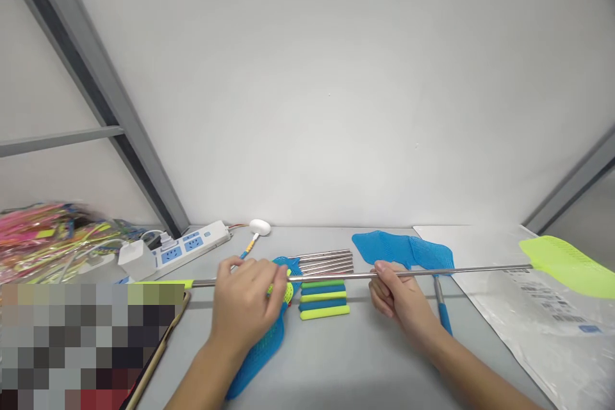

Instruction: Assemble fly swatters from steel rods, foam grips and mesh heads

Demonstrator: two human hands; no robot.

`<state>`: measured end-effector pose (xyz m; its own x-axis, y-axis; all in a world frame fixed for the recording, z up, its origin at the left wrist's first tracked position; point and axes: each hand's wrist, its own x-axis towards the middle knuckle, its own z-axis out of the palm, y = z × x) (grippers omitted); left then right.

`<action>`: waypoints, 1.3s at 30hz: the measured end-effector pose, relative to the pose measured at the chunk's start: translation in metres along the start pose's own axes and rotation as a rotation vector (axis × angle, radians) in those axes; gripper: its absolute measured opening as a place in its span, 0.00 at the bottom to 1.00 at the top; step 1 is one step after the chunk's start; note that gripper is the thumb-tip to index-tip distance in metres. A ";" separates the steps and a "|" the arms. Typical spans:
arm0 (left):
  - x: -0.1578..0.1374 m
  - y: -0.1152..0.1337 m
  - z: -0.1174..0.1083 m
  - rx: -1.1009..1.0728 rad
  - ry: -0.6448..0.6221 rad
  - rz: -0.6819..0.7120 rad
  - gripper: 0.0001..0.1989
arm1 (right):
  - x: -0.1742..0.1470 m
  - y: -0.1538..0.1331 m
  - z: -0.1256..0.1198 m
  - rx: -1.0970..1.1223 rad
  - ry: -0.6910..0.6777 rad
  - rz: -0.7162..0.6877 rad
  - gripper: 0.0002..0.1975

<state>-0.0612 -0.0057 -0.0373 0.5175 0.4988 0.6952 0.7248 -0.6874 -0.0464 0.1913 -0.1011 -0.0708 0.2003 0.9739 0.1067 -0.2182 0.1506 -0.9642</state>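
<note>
A long fly swatter (567, 266) with a yellow-green head and a thin metal rod stretches across the view, nearly level. My left hand (245, 298) is closed around the rod near the yellow-green handle end at left. With thumb and fingers, my right hand (403, 298) pinches the rod farther toward the head. Beneath the rod lie several metal tubes (327, 262) and several green, blue and yellow-green grips (325, 312). A blue swatter head (259, 355) is partly hidden by my left hand. Behind my right hand are blue swatter heads (384, 246) and a blue-handled rod (444, 317).
A white power strip (195, 246) with plugs and a small white device (260, 227) stand at the back left. Plastic-wrapped colourful items (57, 230) are piled at far left, above a blurred-out dark area. A white plastic bag (528, 339) with a label covers the right side.
</note>
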 end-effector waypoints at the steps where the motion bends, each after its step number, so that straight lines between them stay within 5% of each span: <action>1: 0.000 0.006 0.001 0.001 -0.010 0.022 0.17 | -0.001 -0.001 0.001 0.006 -0.002 0.006 0.23; 4: 0.001 0.008 0.004 0.035 0.002 0.051 0.18 | -0.001 -0.004 0.001 -0.036 0.029 0.008 0.24; 14: 0.001 -0.040 0.005 0.231 0.174 0.048 0.21 | -0.002 -0.019 -0.005 -0.091 0.166 -0.074 0.25; 24: -0.018 -0.090 -0.003 0.284 0.275 -0.105 0.20 | 0.027 -0.045 -0.062 0.179 0.558 -0.258 0.25; 31: -0.012 -0.073 0.001 0.239 0.394 -0.076 0.21 | 0.027 -0.048 -0.068 0.184 0.595 -0.299 0.24; 39: -0.005 -0.049 0.007 0.192 0.294 -0.073 0.20 | 0.032 -0.044 -0.074 0.182 0.676 -0.305 0.20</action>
<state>-0.0965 0.0289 -0.0436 0.3284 0.3506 0.8771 0.8417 -0.5299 -0.1033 0.2776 -0.0891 -0.0431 0.8055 0.5773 0.1339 -0.2015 0.4793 -0.8542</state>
